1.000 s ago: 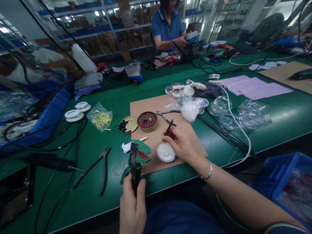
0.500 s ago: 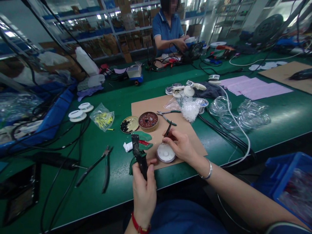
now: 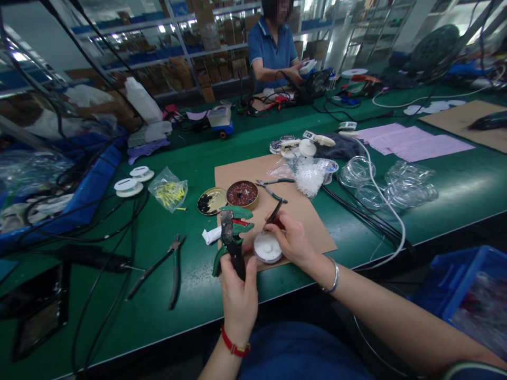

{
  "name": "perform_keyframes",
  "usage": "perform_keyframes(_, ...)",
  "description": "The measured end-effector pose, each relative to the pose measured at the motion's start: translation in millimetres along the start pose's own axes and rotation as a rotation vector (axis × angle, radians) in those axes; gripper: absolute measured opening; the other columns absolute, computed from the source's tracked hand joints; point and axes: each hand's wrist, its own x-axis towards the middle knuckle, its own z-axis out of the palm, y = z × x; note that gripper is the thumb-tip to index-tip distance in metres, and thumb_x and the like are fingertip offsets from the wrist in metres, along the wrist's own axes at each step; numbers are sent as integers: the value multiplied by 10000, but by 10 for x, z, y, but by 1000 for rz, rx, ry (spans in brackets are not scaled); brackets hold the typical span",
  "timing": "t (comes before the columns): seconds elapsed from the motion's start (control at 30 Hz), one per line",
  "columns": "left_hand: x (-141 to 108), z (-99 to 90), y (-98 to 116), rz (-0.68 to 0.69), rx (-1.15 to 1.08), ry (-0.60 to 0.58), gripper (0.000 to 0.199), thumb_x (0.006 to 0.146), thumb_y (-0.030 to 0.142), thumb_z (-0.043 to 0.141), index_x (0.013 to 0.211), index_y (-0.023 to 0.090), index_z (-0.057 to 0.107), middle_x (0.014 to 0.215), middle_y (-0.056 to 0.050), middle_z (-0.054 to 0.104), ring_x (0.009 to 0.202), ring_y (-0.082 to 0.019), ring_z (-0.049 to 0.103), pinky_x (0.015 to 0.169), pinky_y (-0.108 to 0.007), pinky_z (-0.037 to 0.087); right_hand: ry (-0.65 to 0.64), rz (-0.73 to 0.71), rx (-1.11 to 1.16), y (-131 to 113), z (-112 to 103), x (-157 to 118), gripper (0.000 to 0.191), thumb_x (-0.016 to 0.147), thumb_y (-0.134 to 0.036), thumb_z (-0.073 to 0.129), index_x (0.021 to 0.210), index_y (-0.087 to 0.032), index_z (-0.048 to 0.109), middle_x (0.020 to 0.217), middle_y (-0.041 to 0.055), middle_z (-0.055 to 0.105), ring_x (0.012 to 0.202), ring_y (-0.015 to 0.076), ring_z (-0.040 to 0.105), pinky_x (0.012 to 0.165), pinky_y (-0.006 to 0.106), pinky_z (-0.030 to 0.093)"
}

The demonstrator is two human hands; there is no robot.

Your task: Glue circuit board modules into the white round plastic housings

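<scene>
My left hand (image 3: 240, 295), with a red band at its wrist, is closed around a black and green wire stripper (image 3: 234, 245) with a red part near its head. My right hand (image 3: 295, 237) pinches dark tweezers (image 3: 274, 212), their tips pointing down over a round white dish (image 3: 268, 247). Whether the tips hold anything is too small to tell. The dish sits on a brown cardboard sheet (image 3: 312, 227). Just beyond the stripper stand a round tin (image 3: 243, 195) of reddish-brown bits and its gold lid (image 3: 214, 201) with black pieces on it.
Small pliers (image 3: 277, 188) lie behind the tweezers, larger cutters (image 3: 174, 269) at left. A bag of yellow pieces (image 3: 169, 192), a bag of clear pieces (image 3: 311, 177), clear round cases (image 3: 410, 184) and black cables (image 3: 364, 216) surround the cardboard. A co-worker (image 3: 273, 53) sits opposite.
My left hand has shifted slightly up and right, turning the wire stripper so its green side shows more. My right hand stays at the dish with the tweezers. The co-worker's hands moved slightly.
</scene>
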Motion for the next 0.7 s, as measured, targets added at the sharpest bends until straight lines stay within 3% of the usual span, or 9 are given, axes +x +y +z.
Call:
perform_keyframes(0.13, 77, 61, -27, -60, -70, -14, 353, 823, 404, 607, 1080, 191, 492, 1095, -126, 649, 790, -191, 656, 628, -307, 532, -57, -40, 55, 17, 47, 4, 93, 919, -284, 504, 878, -217, 555, 842, 53, 648, 778, 197, 642, 669, 302, 511)
perform_keyframes(0.27, 69, 71, -22, -109, -85, 1, 361, 795, 389, 640, 1042, 176, 487, 965, -97, 650, 622, -147, 619, 516, -260, 500, -98, -49, 112, -12, 57, 60, 82, 902, -295, 542, 888, -220, 569, 816, 28, 649, 743, 177, 645, 661, 289, 517)
perform_keyframes(0.4, 32, 116, 22, -158, -111, 27, 323, 848, 392, 572, 1054, 179, 441, 932, -60, 607, 417, -68, 506, 392, -231, 444, -22, 22, 165, -159, 55, 57, 86, 942, -293, 494, 948, -217, 534, 857, 30, 646, 782, 166, 651, 666, 276, 522)
perform_keyframes(0.53, 22, 174, 58, -190, -169, 33, 312, 862, 387, 562, 1053, 186, 417, 890, -18, 571, 408, -57, 517, 395, -220, 471, -6, 135, 181, -248, 153, -27, 80, 950, -291, 478, 941, -218, 511, 790, 13, 636, 697, 152, 642, 594, 255, 501)
perform_keyframes(0.7, -5, 164, 42, -235, -248, 8, 341, 830, 403, 611, 1026, 197, 422, 866, 21, 538, 383, -35, 487, 343, -193, 446, 10, 127, 112, -188, 288, -27, 100, 907, -267, 534, 828, -211, 509, 749, 10, 611, 697, 160, 613, 606, 264, 459)
